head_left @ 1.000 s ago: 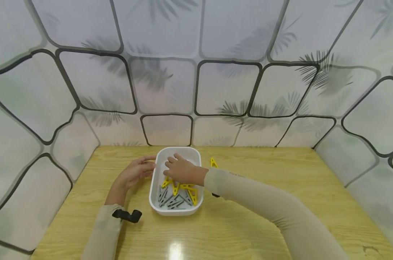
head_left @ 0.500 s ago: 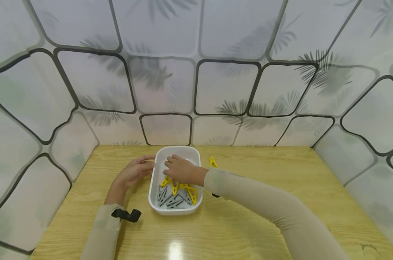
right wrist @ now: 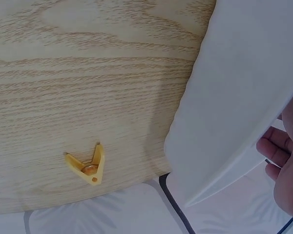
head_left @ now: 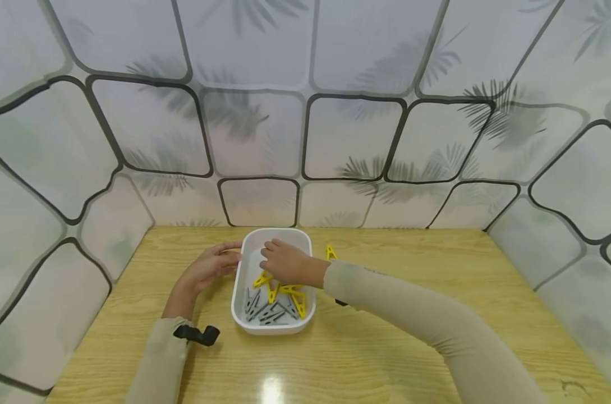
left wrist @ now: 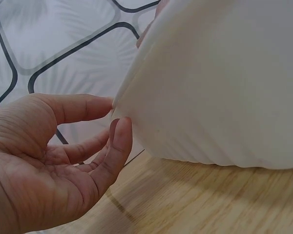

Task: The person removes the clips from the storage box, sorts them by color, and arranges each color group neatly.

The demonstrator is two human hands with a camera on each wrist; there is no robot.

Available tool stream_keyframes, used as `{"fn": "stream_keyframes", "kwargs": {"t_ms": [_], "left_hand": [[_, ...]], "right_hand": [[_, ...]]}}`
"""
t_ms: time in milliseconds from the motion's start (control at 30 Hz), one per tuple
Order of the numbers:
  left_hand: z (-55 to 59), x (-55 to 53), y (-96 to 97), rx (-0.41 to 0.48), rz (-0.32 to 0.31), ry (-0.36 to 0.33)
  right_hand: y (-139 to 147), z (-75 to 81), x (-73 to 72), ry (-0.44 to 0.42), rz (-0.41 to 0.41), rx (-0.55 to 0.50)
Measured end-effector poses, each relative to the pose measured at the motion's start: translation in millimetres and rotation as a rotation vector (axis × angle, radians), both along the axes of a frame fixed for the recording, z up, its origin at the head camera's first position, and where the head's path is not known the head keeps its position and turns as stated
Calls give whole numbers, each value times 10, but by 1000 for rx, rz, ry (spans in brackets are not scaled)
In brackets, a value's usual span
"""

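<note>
A white plastic bin (head_left: pixel 274 330) stands on the wooden table, with several yellow clips (head_left: pixel 272 292) and several grey clips (head_left: pixel 272 315) in its near half. My left hand (head_left: pixel 210 268) rests at the bin's left side; the left wrist view shows thumb and fingers, not curled round anything, touching its wall near the rim. Inside the far half, my right hand (head_left: pixel 287 264) reaches down over the right rim, fingers bent. A yellow clip lies right under its near side. The right fingertips are mostly hidden, and I cannot tell whether they pinch anything.
One yellow clip (right wrist: pixel 88 165) lies on the table (head_left: pixel 411 314) to the right of the bin, towards the back edge. A patterned cloth wall (head_left: pixel 355 140) rises behind the table and along both sides. A black camera mount (head_left: pixel 196 334) sits on the left wrist.
My right hand has shifted slightly right inside the bin, and the yellow clip beside it has moved a little right and turned. The left hand has stayed at the bin's side.
</note>
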State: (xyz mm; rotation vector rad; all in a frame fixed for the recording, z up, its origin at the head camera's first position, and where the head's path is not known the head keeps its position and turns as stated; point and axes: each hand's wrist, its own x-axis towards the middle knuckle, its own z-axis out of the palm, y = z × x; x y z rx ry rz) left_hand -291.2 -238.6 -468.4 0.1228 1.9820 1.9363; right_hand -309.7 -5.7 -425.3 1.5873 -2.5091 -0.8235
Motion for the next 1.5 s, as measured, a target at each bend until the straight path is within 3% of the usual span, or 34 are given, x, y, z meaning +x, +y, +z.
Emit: {"fn": "stream_keyframes", "kwargs": {"t_ms": [233, 500, 733, 900, 1133, 1333, 1500], "left_hand": [[-6, -6, -5, 8, -28, 6], [1, 11, -9, 1, -20, 8], [-12, 13, -17, 12, -22, 19], [-4, 20, -16, 11, -21, 24], [-7, 16, -13, 6, -20, 27], [1, 22, -2, 24, -18, 20], [-12, 18, 2, 28, -14, 14]], "right_hand": [[77, 131, 38, 9, -61, -23], [176, 283, 51, 9, -89, -40], [314, 397, 54, 75, -82, -103], [482, 431, 24, 54, -59, -245], [740, 411, -57, -9, -38, -530], [915, 388, -115, -35, -103, -728], [1060, 359, -117, -3, -177, -840]]}}
